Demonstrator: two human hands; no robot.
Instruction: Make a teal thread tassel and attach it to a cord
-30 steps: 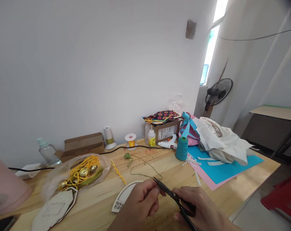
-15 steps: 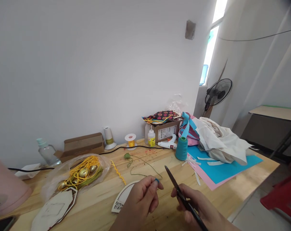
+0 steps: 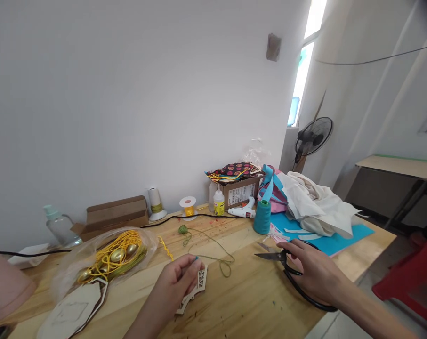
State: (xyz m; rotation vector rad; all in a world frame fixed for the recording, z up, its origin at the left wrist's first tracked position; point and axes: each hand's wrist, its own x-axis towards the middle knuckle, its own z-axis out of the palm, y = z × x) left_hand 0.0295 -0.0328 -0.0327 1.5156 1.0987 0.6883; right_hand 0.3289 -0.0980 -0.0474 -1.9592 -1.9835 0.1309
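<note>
My left hand (image 3: 180, 285) is closed in a pinch at the lower middle, with a tiny bit of blue showing at the fingertips. Just beyond and beneath it lies a pale fan-shaped cutout piece (image 3: 201, 281), partly hidden by the hand. Green cord (image 3: 213, 240) runs from a small bundle across the wood and ends in a loop right of that hand. Black scissors (image 3: 280, 257) lie low over the table at the right, blades parted and pointing left. The fingers of my right hand (image 3: 307, 263) are on their handles.
A plastic bag with yellow cords and gold bells (image 3: 117, 254) lies left. Along the wall stand an open carton (image 3: 117, 214), thread spools, a glue bottle (image 3: 219, 202) and a glue gun (image 3: 243, 211). A teal thread cone (image 3: 262, 217) and white cloth (image 3: 315, 202) are right.
My right hand has moved right with the scissors, which now lie lower with their blades apart. My left hand has shifted left, uncovering more cutout. The view has turned slightly right.
</note>
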